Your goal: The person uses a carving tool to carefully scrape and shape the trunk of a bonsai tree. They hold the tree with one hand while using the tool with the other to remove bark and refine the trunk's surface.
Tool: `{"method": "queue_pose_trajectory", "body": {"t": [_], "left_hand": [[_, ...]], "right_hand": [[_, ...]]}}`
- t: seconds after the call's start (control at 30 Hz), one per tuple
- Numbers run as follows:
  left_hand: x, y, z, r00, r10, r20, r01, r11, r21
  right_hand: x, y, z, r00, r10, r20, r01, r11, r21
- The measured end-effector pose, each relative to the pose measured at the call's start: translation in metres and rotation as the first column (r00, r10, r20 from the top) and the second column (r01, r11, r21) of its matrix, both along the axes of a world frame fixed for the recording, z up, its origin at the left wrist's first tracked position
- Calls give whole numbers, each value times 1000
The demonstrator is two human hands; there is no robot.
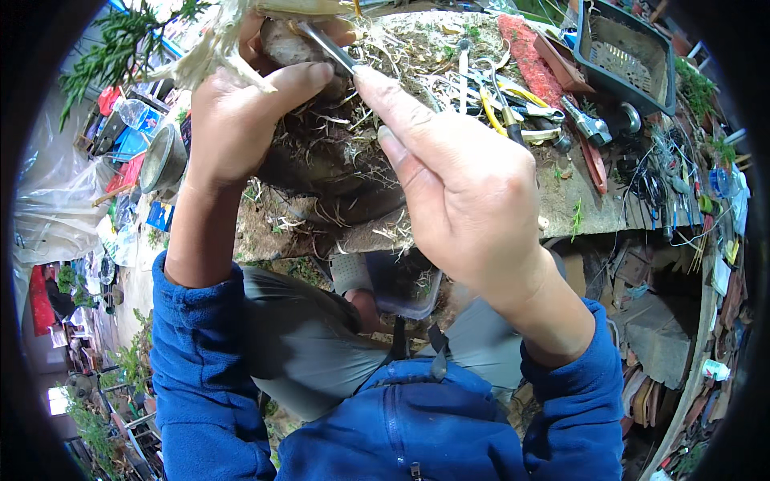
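Observation:
My left hand point(231, 129) is wrapped around the bare woody trunk point(289, 45) of a small conifer, its thumb lying along the near side. Pale stripped wood point(219, 48) juts over that hand, and green scale-like foliage point(114, 51) hangs at the upper left. In my right hand point(469, 180) is a slim metal blade point(329, 48), its index finger stretched along it and its tip against the trunk. The handle is hidden inside the fist. Below the trunk lies a dark, soil-covered mass point(325, 141), strewn with wood shavings.
Pliers with yellow handles point(492, 113) and other hand tools lie right of the work on the bench point(592, 210). Beyond them stands a dark plastic basket point(666, 90). Wires point(649, 180) clutter the right side. A round bowl point(163, 157) sits left of my forearm.

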State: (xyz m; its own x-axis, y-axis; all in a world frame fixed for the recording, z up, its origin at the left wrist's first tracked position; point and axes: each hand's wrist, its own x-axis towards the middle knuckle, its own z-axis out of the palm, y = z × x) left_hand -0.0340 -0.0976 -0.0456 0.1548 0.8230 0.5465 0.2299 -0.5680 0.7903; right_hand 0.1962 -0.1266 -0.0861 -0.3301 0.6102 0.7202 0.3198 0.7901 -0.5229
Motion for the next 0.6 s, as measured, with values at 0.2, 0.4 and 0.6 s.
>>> {"method": "queue_pose_trajectory", "body": {"t": [0.2,0.4,0.6], "left_hand": [[-2,7,7,995,-105,1,104,991,78],[1,9,3,977,-123,173,138,987,-79],[-17,20,7,925,-212,315,284,937,-203]], "right_hand": [[-1,-5,5,991,-94,98,92,996,22],[9,-11,32,961,-134,241,123,991,58],[16,-13,61,945,-105,309,87,994,69]]}}
